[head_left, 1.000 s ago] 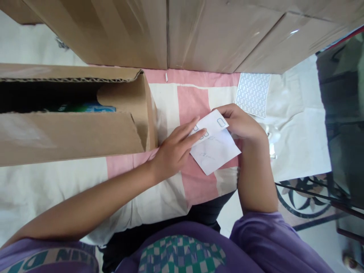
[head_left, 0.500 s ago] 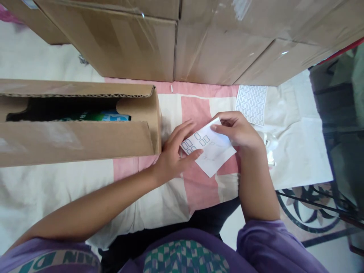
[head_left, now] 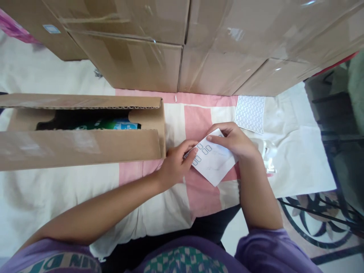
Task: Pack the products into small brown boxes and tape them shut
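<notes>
A white sticker sheet (head_left: 217, 163) with several small outlined labels is held tilted between both hands, over the pink and white cloth. My left hand (head_left: 180, 161) pinches its left corner, thumb on top and fingers underneath. At the upper edge, my right hand (head_left: 233, 140) grips the sheet with the thumb on its face and the other fingers behind. A second sheet (head_left: 250, 113) full of outlined labels lies flat beyond my right hand. Just right of my right wrist is a clear and white plastic item (head_left: 269, 153), whose shape is hard to make out.
An open cardboard box (head_left: 136, 146) with a green and blue package (head_left: 113, 124) inside lies at the left. Taped cardboard boxes (head_left: 142, 64) stand along the back. A dark metal frame (head_left: 327, 212) is at the right, beside the cloth's edge.
My left fingers have closed in on the sheet's left corner, where they were more spread before. The whole view has shifted, so the boxes and sheet appear lower.
</notes>
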A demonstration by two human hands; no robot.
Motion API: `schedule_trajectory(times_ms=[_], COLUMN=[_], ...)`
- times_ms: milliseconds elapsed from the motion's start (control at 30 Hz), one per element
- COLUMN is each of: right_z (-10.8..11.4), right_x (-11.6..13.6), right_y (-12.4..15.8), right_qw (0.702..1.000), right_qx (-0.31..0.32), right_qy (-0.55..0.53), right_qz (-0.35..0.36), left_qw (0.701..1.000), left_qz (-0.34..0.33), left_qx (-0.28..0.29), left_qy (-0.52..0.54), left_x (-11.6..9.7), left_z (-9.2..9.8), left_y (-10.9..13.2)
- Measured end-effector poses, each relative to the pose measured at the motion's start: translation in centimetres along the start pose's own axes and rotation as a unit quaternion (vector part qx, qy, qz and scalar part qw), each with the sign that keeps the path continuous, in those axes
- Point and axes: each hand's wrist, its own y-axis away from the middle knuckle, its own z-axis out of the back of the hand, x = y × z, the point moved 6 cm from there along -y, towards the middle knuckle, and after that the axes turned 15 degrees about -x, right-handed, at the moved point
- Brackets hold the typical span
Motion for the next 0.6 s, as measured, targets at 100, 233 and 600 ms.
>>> schedule_trajectory(times_ms=[100, 233, 600], right_z=[-0.1, -0.1, -0.2], right_x=[0.1, 0.2, 0.1], right_y=[0.2, 0.1, 0.0], right_qw=[1.0, 1.0, 0.999], right_qx=[-0.001, -0.011, -0.051], right_qy=[0.001, 0.023, 0.02], right_qz=[-0.002, 0.003, 0.003], left_qw=[1.0, 0.997, 0.957], left_qz=[-0.015, -0.068, -0.247], left_qx=[-0.013, -0.043, -0.047], left_qy=[0.021, 0.012, -0.148], left_x=[-0.1, -0.7, -1.6], left_z=[0.0, 0.3, -0.1], left_y=[0.1, 0.0, 0.4])
